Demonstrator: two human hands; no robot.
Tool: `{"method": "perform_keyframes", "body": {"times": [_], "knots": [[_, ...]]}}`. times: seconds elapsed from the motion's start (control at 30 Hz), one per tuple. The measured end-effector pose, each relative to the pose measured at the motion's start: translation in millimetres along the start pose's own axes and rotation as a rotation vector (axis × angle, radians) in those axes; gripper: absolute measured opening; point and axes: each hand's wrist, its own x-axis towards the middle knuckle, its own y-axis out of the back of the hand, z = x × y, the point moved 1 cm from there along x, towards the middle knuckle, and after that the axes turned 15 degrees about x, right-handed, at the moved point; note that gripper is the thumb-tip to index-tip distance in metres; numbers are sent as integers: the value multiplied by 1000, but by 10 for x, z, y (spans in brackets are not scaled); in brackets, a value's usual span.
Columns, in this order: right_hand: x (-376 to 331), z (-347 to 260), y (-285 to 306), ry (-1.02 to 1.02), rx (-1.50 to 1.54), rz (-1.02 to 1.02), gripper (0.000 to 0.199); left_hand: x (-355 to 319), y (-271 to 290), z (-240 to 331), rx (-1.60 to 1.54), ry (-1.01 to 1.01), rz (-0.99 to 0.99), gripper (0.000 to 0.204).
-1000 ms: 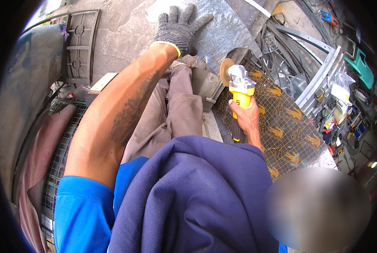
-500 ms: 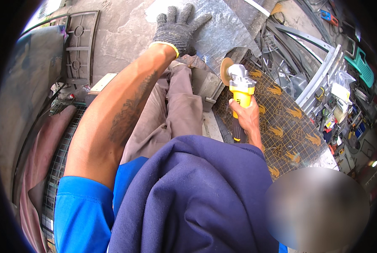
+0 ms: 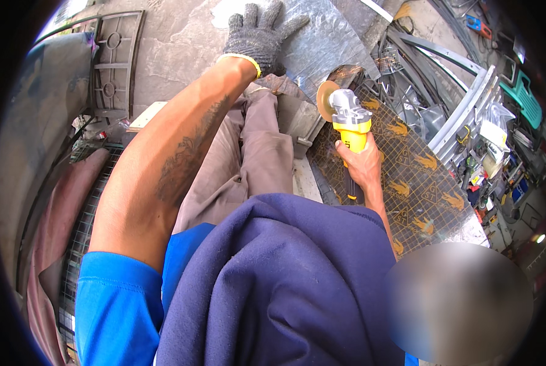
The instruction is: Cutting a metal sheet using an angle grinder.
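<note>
My left hand (image 3: 253,39), in a dark grey knitted glove with a yellow cuff, lies with fingers spread on a shiny sheet of metal (image 3: 331,30). My bare right hand (image 3: 364,163) is wrapped round the body of a yellow and grey angle grinder (image 3: 353,125). Its round tan disc (image 3: 326,100) is at the sheet's near edge; whether it touches, I cannot tell. Orange streaks like sparks show just beyond the disc. A dark patterned board (image 3: 407,165) with orange prints lies under and to the right of the grinder.
Metal strips and profiles (image 3: 462,110) and a cluttered heap of tools (image 3: 492,189) are on the right, near a green plastic piece (image 3: 522,100). A metal frame (image 3: 117,67) stands at the far left. My legs (image 3: 258,152) stretch forward beside a grey block (image 3: 297,122).
The grinder in my right hand has shifted slightly forward and tilted a little. Orange streaks now show beyond the disc. My left hand stays on the sheet.
</note>
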Motion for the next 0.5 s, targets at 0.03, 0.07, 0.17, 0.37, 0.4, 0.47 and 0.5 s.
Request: {"method": "perform_keyframes", "body": {"times": [0.03, 0.07, 0.17, 0.37, 0.4, 0.47, 0.5], "knots": [[-20, -1, 14, 10, -34, 5, 59, 11, 7, -4, -10, -9, -22, 110], [-37, -6, 40, 10, -37, 7, 59, 7, 10, -1, -13, -9, -20, 110], [-91, -16, 89, -60, -116, -48, 61, -9, 31, 1, -7, -17, -3, 110], [-265, 3, 254, -63, -263, -38, 60, 14, -32, 20, -1, -8, 36, 109], [-282, 22, 309, -74, -289, -23, 60, 40, -12, 8, -4, -7, -21, 109], [-295, 82, 386, -73, -333, 6, 60, 56, 17, -12, -5, -6, -78, 109], [-299, 73, 394, -75, -333, 7, 60, 54, 22, -10, -3, -2, -86, 109]]}}
